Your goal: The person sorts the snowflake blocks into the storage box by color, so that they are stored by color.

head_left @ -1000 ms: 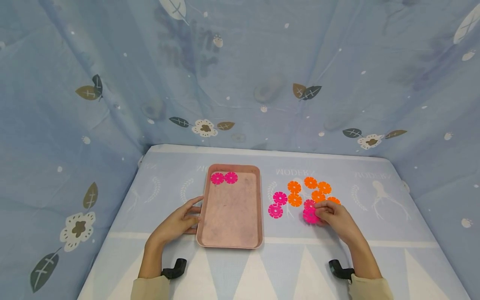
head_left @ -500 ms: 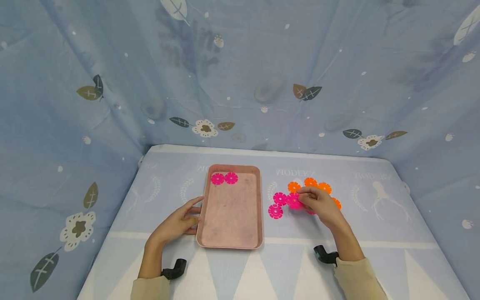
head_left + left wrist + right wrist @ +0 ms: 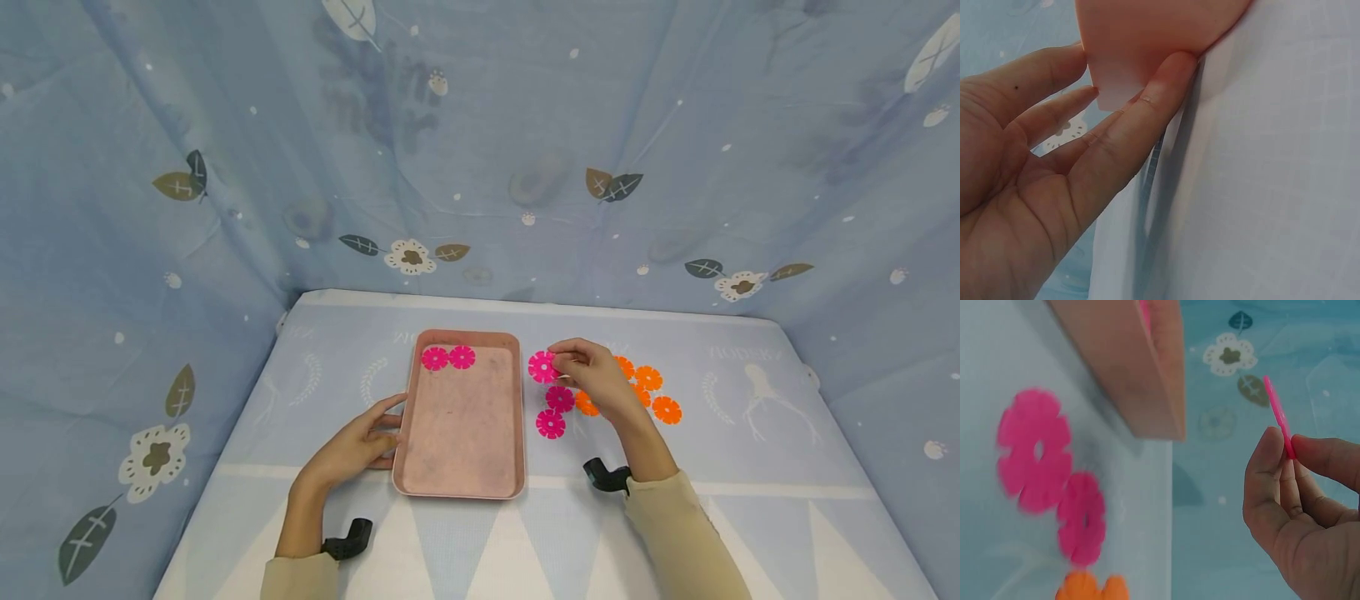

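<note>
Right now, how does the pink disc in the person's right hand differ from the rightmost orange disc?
The right hand pinches the pink disc above the table; the orange disc lies flat on it. In the head view, the hand partly hides the pink disc; the orange disc shows whole. The pink disc is nearer the tray than the orange disc. Both are round with notched rims.
</note>
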### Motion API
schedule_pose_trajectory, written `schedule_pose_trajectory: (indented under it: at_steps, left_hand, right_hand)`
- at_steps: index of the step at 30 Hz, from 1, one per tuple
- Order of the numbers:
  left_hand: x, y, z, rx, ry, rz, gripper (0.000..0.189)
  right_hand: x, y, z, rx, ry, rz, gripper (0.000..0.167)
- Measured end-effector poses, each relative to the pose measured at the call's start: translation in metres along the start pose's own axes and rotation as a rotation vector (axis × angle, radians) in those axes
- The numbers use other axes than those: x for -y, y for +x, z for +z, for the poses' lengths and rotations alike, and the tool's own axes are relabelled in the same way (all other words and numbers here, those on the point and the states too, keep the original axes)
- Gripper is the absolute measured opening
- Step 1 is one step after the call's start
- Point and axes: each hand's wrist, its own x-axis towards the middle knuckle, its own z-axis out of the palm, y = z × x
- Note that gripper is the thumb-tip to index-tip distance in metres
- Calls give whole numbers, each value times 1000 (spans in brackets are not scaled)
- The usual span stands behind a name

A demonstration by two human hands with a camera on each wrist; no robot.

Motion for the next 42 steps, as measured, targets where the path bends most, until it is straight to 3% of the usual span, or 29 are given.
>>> schedule_pose_trajectory:
  at_steps: [7,13,28,33,37,42]
  left_hand:
    - [1,0,0,-1,-3,3,65]
    - [1,1,-1,7,-11,9,65]
    - [0,0,0,-5,-4,-1,65]
    - [0,-1,0,-13,7,-4,65]
    - [-1,-1,0,-14,6,-4,65]
    - [-2,-1,1,-14,3,-2,65]
  right_hand:
    - [21,16,31,53,43,-51,23]
    - [30,28,51,48,56,-57,23]
    - [11,70,72,-30,66,32,22]
    - [2,75,81,-95,-22,85,19]
    - [-2,76,86,-144,-221,81,19]
    - [-4,77,90,-162,-480,8,23]
